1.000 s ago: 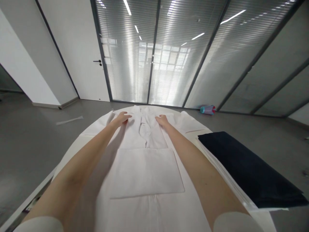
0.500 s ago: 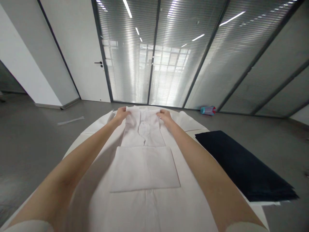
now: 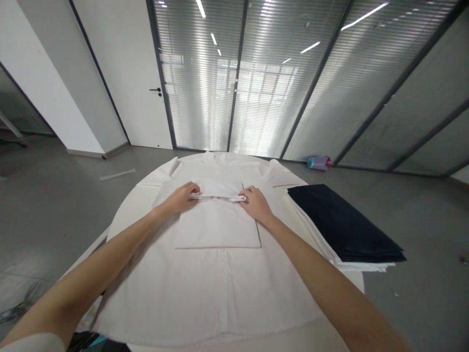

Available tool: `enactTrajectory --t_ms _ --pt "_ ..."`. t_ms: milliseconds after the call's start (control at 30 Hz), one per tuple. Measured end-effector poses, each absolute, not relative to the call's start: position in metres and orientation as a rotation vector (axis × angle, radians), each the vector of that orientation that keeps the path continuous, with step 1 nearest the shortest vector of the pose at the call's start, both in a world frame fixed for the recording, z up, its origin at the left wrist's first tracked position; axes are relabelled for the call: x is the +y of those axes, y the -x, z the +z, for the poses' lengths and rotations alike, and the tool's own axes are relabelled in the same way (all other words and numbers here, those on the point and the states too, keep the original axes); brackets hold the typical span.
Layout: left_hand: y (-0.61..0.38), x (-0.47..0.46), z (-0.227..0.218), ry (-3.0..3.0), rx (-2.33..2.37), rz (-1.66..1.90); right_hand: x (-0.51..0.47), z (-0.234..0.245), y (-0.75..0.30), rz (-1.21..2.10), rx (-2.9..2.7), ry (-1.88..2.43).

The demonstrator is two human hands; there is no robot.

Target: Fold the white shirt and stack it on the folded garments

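A white shirt (image 3: pixel 194 293) is spread over a round white table (image 3: pixel 126 217), its short sleeves toward the far side. On top of it lies a smaller folded white garment (image 3: pixel 218 227) with a neat rectangular near part. My left hand (image 3: pixel 185 196) has its fingers curled round the left end of that garment's layered edge. At the right end of the same edge, my right hand (image 3: pixel 255 203) pinches the fabric between thumb and fingers. The far part of the garment is doubled over toward me, its edge resting across the rectangle.
To the right sits a stack of dark navy folded cloth (image 3: pixel 340 222) over white folded cloth (image 3: pixel 322 239). A blue and red package (image 3: pixel 318 163) lies on the floor by the glass partition (image 3: pixel 264 112). A white strip (image 3: pixel 117 174) lies on the floor at left.
Both hands have come nearer to me, bringing the folded garment's far end down over its near rectangle. The view has shifted, showing more of the shirt's hem.
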State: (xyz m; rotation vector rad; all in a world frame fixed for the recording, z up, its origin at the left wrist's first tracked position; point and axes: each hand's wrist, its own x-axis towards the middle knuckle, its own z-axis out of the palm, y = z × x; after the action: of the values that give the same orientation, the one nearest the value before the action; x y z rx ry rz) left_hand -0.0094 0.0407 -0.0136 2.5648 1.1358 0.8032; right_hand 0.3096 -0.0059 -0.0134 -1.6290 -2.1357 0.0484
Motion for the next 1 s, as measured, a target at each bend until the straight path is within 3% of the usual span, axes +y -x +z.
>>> enactTrajectory --t_ms 233,400,500,867,1000 --pt "0.002 0.024 -0.005 -2.887 1.359 0.761 -0.019 -0.01 -0.307 -0.128 -2.151 1.544" --pt "0.0 0.017 -0.006 -2.952 1.26 0.566 -0.026 -0.006 -0.304 -0.235 -2.352 1.58" --pt "-0.005 0.014 -0.008 -2.969 1.237 0.627 -0.026 -0.005 -0.303 -0.293 -2.412 1.475" --pt "-0.013 0.001 0.002 -2.998 1.153 0.439 -0.034 0.007 -0.29 -0.22 -2.5 1.512" --pt "0.0 -0.027 0.01 -2.796 1.489 0.613 -0.061 0.019 -0.295 -0.073 -2.282 1.752"
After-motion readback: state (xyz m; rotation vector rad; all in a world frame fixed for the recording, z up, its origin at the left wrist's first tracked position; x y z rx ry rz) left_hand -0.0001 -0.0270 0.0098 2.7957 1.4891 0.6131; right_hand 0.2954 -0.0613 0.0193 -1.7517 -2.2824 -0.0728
